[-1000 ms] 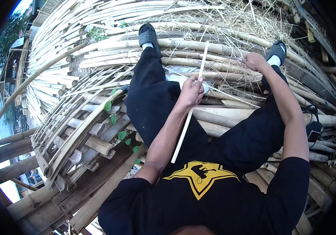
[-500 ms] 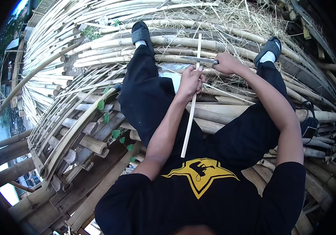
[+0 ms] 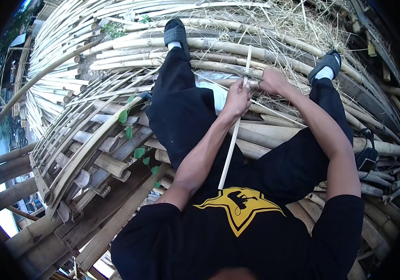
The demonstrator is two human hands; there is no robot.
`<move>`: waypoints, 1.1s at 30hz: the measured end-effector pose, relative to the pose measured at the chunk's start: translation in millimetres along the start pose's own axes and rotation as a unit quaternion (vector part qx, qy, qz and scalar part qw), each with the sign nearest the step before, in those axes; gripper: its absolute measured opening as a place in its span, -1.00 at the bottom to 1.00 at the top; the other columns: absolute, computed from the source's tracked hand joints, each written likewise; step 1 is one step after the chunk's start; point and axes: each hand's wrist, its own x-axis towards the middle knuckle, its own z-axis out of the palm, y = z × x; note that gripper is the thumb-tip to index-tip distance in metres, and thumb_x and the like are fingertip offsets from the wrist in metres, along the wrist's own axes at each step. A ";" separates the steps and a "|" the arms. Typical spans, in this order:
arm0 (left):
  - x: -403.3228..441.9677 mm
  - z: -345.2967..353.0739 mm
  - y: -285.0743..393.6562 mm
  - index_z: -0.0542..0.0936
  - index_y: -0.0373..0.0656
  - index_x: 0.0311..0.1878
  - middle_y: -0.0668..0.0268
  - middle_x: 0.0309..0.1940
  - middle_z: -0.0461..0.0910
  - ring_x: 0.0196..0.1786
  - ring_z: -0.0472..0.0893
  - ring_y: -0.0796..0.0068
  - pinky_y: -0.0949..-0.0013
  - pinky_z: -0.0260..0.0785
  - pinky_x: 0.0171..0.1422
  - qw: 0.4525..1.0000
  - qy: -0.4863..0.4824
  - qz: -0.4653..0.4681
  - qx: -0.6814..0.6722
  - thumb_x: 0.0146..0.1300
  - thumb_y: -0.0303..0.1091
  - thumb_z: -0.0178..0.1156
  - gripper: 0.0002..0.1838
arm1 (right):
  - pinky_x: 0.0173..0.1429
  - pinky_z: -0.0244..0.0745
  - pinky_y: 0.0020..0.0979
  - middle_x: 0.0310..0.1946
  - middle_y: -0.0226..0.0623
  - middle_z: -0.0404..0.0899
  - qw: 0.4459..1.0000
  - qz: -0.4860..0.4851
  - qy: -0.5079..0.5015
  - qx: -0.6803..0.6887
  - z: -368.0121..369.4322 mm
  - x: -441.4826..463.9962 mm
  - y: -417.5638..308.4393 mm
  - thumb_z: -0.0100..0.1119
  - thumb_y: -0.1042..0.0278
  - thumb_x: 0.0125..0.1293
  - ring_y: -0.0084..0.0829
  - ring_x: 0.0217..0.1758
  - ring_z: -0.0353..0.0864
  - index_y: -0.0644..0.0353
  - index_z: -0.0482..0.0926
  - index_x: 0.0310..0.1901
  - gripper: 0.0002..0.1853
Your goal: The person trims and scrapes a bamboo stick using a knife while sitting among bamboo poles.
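A pale, narrow bamboo strip (image 3: 229, 161) runs from near my shirt front up past my fingers. My left hand (image 3: 237, 99) is closed around its middle. To the right, my right hand (image 3: 273, 82) grips the handle of a knife (image 3: 242, 73), whose blade reaches leftward to the strip just above my left hand. The blade looks to be touching or crossing the strip, but the exact contact is too small to tell. My right fingers mostly hide the handle.
Long bamboo poles (image 3: 209, 45) lie under and around my outstretched legs. Shavings (image 3: 288, 28) are heaped beyond my right foot. At left is a slatted bamboo frame (image 3: 88, 135) with a green vine (image 3: 129, 132). A small black device (image 3: 366, 159) sits by my right thigh.
Both hands, the strip and the knife have shifted slightly right and down in view. The knife blade now shows at a different angle. My grip on both things stays the same.
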 end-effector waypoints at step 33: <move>6.9 -6.1 6.2 0.37 -0.21 -0.09 0.53 -0.71 0.12 -0.83 0.07 0.72 0.54 -0.11 -0.83 1.000 0.005 0.006 -0.010 0.45 -0.29 -0.09 -0.82 | -0.07 0.55 -0.13 -0.35 0.18 0.61 0.995 0.085 0.047 0.018 6.7 25.2 15.5 0.06 0.33 -0.04 -0.01 -0.20 0.65 0.40 0.63 -0.39 -0.71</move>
